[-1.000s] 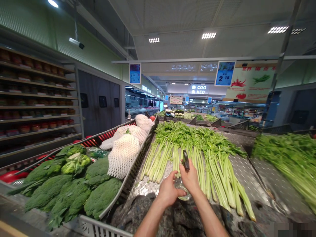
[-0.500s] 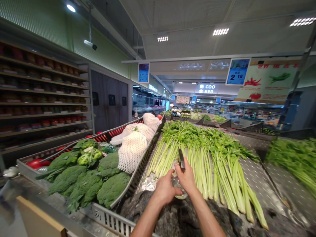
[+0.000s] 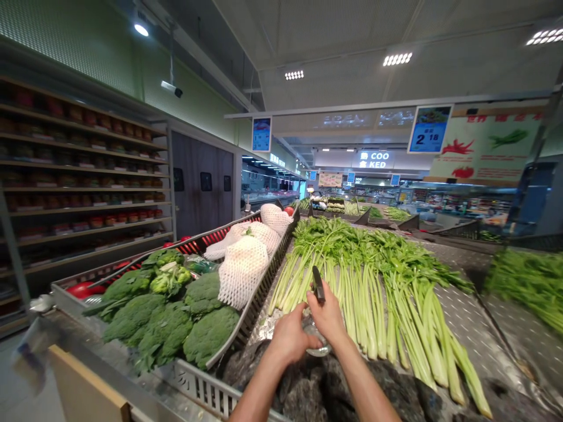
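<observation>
Your left hand and right hand grasped a clear bottle, largely hiding it; its black top showed. At right, blurred greens were cut off.

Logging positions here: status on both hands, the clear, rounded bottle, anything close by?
Left hand cupping bottle; right hand gripping near its black top. Long green celery stalks lie beyond; dark, crumpled cloth nearer the camera.
</observation>
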Demonstrator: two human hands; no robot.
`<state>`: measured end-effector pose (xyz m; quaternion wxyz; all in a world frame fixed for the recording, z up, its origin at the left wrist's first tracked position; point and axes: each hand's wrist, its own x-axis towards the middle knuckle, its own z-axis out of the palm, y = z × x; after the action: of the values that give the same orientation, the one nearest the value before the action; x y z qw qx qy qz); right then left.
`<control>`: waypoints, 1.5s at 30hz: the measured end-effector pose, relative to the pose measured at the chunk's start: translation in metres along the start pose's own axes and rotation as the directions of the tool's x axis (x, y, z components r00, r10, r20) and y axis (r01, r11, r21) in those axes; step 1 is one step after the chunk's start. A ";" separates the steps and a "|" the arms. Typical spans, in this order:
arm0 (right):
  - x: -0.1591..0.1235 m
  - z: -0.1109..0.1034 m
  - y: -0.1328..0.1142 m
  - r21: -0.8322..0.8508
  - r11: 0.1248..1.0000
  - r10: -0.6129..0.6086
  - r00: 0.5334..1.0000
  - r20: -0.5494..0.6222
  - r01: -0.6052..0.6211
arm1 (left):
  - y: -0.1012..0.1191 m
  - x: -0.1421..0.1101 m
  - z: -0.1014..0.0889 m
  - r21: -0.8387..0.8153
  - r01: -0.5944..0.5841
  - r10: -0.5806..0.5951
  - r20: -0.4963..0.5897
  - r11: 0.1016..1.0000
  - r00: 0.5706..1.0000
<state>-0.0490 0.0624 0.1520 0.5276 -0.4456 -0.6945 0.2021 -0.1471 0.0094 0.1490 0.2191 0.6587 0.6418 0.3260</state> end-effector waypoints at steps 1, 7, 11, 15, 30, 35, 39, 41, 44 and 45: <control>0.001 0.000 0.000 0.005 1.000 -0.001 1.000 -0.005 0.001 | 0.000 0.000 0.000 0.003 0.001 -0.001 0.000 1.000 1.000; 0.005 0.000 0.001 0.003 1.000 0.007 1.000 -0.016 -0.007 | 0.000 0.004 0.000 -0.026 -0.003 0.002 -0.019 1.000 1.000; 0.011 -0.003 -0.002 -0.015 1.000 -0.004 0.999 -0.039 0.003 | 0.003 0.008 0.000 -0.070 -0.016 0.014 -0.032 0.997 0.999; 0.016 -0.005 -0.002 -0.058 0.998 0.031 0.999 -0.037 -0.033 | 0.004 0.011 0.001 -0.119 -0.005 0.004 -0.015 0.993 1.000; 0.024 -0.023 0.000 -0.029 0.999 -0.040 0.990 -0.137 0.036 | 0.016 0.020 0.006 -0.152 -0.071 0.072 0.002 0.986 0.997; 0.028 -0.029 0.001 -0.030 0.998 -0.051 0.987 -0.155 0.047 | 0.023 0.025 0.012 -0.187 -0.071 0.071 -0.006 0.980 0.997; 0.031 -0.034 0.006 -0.096 0.995 0.016 0.989 -0.145 -0.030 | 0.025 0.031 0.019 -0.251 -0.088 0.098 0.029 0.964 0.995; 0.032 -0.037 0.008 -0.125 0.990 0.044 0.988 -0.145 -0.062 | 0.026 0.033 0.022 -0.272 -0.088 0.103 0.044 0.958 0.994; 0.032 -0.042 0.009 -0.133 0.989 0.042 0.985 -0.165 -0.065 | 0.029 0.035 0.026 -0.272 -0.084 0.103 0.056 0.959 0.993; 0.031 -0.044 0.009 -0.132 0.990 0.036 0.984 -0.172 -0.059 | 0.031 0.035 0.027 -0.270 -0.086 0.105 0.059 0.959 0.993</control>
<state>-0.0063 0.0849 0.1784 0.5481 -0.5125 -0.6484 0.1281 -0.1078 0.0450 0.1573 0.3129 0.6648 0.5512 0.3955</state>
